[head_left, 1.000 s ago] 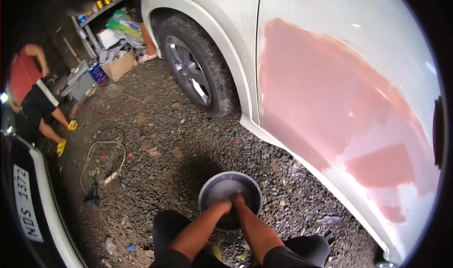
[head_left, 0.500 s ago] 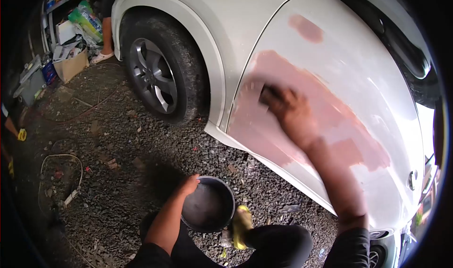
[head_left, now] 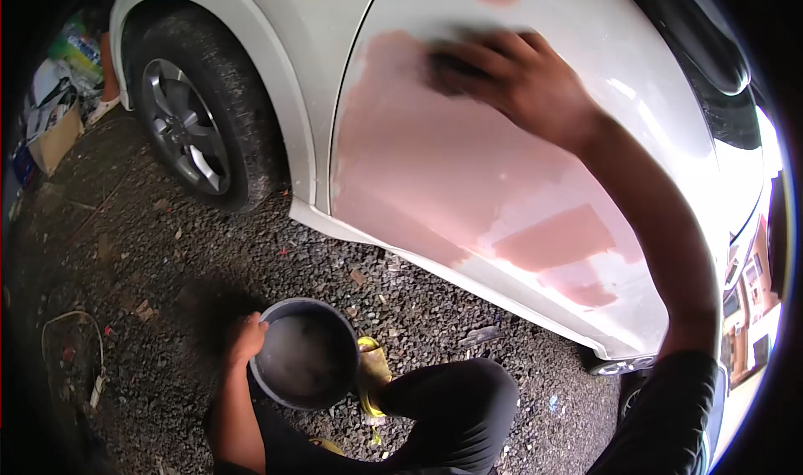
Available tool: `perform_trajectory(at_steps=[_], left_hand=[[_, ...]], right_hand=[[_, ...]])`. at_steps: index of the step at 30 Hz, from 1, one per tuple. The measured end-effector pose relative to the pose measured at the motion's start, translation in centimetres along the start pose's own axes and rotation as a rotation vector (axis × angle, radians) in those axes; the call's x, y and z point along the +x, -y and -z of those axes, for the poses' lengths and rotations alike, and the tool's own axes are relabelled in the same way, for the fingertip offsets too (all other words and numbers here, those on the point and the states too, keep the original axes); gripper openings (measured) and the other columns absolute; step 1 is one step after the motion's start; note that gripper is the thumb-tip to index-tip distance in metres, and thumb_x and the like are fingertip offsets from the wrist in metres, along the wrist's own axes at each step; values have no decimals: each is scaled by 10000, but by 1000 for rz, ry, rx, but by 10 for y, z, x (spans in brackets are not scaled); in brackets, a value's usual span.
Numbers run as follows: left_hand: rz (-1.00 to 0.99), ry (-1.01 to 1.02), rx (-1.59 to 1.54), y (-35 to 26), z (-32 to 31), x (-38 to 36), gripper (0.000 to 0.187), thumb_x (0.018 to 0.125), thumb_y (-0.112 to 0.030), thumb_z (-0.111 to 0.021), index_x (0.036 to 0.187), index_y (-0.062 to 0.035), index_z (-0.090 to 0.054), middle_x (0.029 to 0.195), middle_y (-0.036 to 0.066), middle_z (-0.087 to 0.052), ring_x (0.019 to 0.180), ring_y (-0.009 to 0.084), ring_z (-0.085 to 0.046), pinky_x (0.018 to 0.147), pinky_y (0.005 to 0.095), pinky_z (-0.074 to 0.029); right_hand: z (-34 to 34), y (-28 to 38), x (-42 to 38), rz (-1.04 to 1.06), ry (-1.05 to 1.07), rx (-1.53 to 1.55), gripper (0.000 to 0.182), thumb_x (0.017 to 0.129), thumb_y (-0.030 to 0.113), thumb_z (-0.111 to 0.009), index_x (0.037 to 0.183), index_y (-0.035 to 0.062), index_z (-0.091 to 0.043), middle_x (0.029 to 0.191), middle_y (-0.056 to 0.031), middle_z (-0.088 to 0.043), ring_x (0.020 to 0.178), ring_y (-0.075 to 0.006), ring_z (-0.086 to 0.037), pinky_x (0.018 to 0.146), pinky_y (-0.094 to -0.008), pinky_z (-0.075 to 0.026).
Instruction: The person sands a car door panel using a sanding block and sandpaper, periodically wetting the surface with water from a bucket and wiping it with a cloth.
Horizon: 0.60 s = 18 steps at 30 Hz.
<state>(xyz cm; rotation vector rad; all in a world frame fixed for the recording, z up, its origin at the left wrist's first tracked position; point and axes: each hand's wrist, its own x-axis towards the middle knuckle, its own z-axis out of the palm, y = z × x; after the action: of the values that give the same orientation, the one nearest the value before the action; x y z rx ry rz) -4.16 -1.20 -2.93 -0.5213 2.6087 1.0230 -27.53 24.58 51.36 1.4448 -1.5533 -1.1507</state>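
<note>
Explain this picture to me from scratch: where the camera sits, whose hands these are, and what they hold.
The camera is worn on a person's head and looks forward and down, so the arms at the bottom are that person's own. The person crouches on gravel beside a white car. The right hand presses a dark pad against a pink patch on the car door. The left hand grips the rim of a dark bucket standing on the ground. A yellow sandal shows beside the bucket. The rear wheel is at left.
</note>
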Motion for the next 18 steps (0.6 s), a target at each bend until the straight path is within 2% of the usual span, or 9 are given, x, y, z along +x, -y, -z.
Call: perform_trajectory(at_steps=[2, 3, 5, 7, 9, 11, 13, 15, 18], left_hand=[[-19, -19, -18, 11, -7, 7, 415, 1012, -322, -574, 1288, -21, -647, 1269, 229, -679, 1204, 411, -627, 1022, 490, -487], [-7, -27, -18, 11, -8, 6, 420, 1011, -323, -575, 1298, -24, -645, 1275, 225, -679, 1210, 410, -625, 1027, 489, -485], [29, -47, -28, 7, -6, 1, 431, 1010, -325, -577, 1318, -30, -640, 1287, 215, -679, 1220, 407, -621, 1036, 487, -480], [13, -25, -96, -1, 3, 0, 485, 1004, -363, -599, 1372, -48, -611, 1330, 214, -661, 1247, 400, -611, 1058, 475, -471], [-44, -32, -194, -17, 20, -2, 526, 1002, -388, -609, 1412, -59, -588, 1355, 217, -647, 1266, 397, -601, 1070, 470, -465], [5, 2, -231, -12, 8, 17, 571, 1001, -413, -611, 1455, -73, -552, 1384, 219, -629, 1291, 397, -584, 1087, 467, -454], [45, 36, -261, -11, -6, 19, 603, 1004, -429, -607, 1491, -84, -519, 1408, 221, -614, 1315, 399, -567, 1102, 465, -442], [62, 48, -259, -9, -4, 19, 623, 1012, -437, -596, 1519, -92, -489, 1427, 224, -600, 1338, 402, -549, 1115, 466, -429], [79, 52, -221, 3, -13, 23, 657, 1022, -453, -582, 1547, -82, -446, 1522, 209, -519, 1413, 380, -479, 1170, 448, -384]], right_hand=[[6, 1, -72, -40, -16, 63, 492, 894, 206, -638, 1382, 261, -638, 1516, -8, -509, 1274, -238, -539, 1035, -424, -475], [15, 4, -104, -90, 59, 85, 468, 882, 211, -655, 1348, 246, -668, 1514, -29, -516, 1269, -251, -549, 1021, -446, -488], [11, 5, -149, -145, 75, 150, 470, 871, 202, -669, 1339, 239, -675, 1518, -28, -516, 1281, -256, -543, 1036, -461, -481], [15, 4, -116, -139, 69, 146, 439, 884, 179, -674, 1319, 238, -681, 1487, -21, -535, 1267, -253, -544, 1017, -456, -489], [4, 4, -46, -102, -48, 92, 434, 907, 157, -660, 1333, 243, -665, 1453, -17, -549, 1265, -242, -534, 1025, -425, -478], [-10, 4, 31, -66, -102, 60, 459, 918, 149, -637, 1364, 255, -639, 1429, -4, -553, 1269, -221, -522, 1046, -392, -456], [-15, 8, 79, -47, -41, -6, 482, 911, 147, -611, 1379, 263, -626, 1419, 6, -552, 1280, -202, -514, 1074, -383, -432], [-3, 9, 44, -79, -31, 48, 467, 922, 157, -616, 1373, 277, -634, 1444, 7, -541, 1285, -205, -518, 1075, -402, -439], [15, 11, -70, -168, 28, 1, 411, 915, 180, -635, 1308, 285, -688, 1482, 1, -534, 1268, -219, -544, 1019, -433, -488]])
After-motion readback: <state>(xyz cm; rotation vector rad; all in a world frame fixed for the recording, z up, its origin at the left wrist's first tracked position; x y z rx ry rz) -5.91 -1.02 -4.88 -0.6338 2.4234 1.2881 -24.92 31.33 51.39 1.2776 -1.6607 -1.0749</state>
